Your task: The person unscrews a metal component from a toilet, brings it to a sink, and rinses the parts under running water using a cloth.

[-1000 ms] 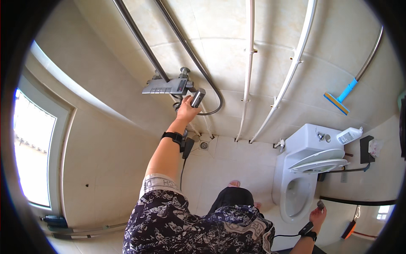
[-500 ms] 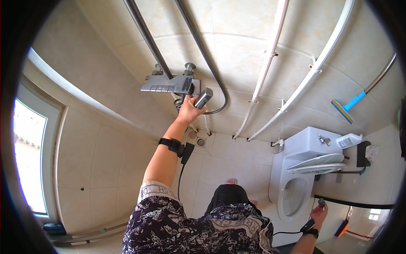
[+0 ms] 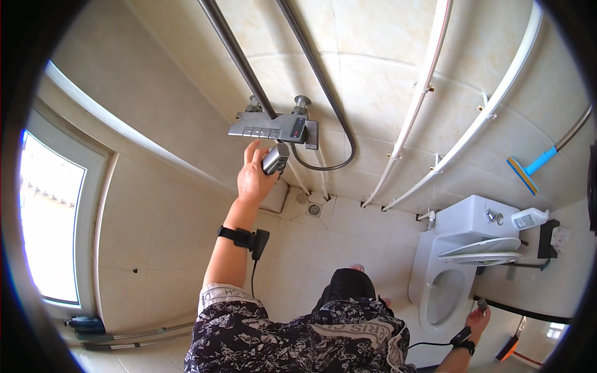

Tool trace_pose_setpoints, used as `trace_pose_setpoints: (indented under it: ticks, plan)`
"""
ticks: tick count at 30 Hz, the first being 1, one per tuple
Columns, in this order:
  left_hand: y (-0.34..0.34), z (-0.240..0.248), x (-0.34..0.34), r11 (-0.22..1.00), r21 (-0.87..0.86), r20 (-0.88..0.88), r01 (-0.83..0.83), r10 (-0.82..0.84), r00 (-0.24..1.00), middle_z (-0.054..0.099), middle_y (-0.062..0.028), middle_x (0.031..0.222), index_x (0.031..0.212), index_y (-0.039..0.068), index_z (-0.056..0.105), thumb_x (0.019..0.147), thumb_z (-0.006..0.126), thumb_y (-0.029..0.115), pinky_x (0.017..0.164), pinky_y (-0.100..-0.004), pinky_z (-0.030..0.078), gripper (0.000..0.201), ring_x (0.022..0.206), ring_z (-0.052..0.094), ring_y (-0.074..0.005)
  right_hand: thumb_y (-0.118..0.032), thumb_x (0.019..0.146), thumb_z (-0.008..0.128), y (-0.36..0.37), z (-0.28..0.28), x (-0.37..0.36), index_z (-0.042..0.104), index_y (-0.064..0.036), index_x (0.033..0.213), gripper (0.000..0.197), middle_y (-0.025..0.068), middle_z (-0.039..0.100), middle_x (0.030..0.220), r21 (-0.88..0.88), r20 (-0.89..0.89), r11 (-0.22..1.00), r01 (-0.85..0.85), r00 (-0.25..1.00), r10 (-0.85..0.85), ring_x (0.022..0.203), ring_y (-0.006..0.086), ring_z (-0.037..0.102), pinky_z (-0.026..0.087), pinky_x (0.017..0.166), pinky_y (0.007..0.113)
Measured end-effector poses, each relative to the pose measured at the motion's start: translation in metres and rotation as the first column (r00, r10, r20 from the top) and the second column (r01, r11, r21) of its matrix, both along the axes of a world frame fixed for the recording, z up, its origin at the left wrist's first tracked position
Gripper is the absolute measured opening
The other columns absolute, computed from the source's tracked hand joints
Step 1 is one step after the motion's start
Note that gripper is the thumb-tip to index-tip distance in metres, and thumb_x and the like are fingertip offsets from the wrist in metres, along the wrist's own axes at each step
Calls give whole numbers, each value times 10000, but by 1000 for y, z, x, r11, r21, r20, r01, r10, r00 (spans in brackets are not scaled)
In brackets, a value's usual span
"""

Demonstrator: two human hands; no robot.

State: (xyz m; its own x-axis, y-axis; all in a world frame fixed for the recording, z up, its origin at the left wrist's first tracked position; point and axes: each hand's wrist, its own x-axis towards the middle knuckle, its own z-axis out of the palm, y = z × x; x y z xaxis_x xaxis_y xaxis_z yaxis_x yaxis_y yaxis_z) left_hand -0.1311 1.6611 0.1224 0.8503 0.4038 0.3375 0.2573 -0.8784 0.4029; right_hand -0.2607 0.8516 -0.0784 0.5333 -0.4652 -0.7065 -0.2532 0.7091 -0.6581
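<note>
My left hand (image 3: 254, 179) is raised just below a grey shower mixer panel (image 3: 261, 127) with a row of buttons on its front. A grey, round-ended object (image 3: 274, 159) lies along the thumb side of that hand, held there; its kind I cannot make out. The fingers point up at the panel's lower edge, with a small gap between. Far to the lower right, my right hand (image 3: 477, 321) pinches a small dark grey piece (image 3: 482, 304), too small to name. Each wrist wears a black band with a box and cable.
A dark hose (image 3: 333, 112) loops down from the wall beside the mixer. White pipes (image 3: 404, 127) run down the tiles. To the right are a toilet (image 3: 444, 298) with raised seat, a white bottle (image 3: 530, 218) and a blue-headed squeegee (image 3: 533, 166). A window (image 3: 53, 217) is at left.
My left hand has drawn back from the panel's right end, toward its left and nearer to me, with the grey object. My right hand stays by the toilet. The whole view has shifted slightly.
</note>
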Motion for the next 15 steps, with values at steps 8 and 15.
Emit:
trace_pose_setpoints:
  ticks: [8,15]
  plan:
    - [9,3,24,993,-81,-34,-89,86,996,264,-76,1471,1017,68,561,654,640,144,772,-407,497,379,958,595,-328,-379,753,669,19,2,15,583,-84,756,308,-9,551,596,33,-32,999,11,999,-10,526,101,518,434,502,222]
    - [2,-8,13,982,-138,-1,-127,128,992,244,-42,1486,908,23,568,683,599,191,710,-419,483,283,861,603,-367,-361,779,644,17,-12,17,576,-86,743,285,-6,542,589,89,-34,996,-29,999,32,512,109,505,428,494,224]
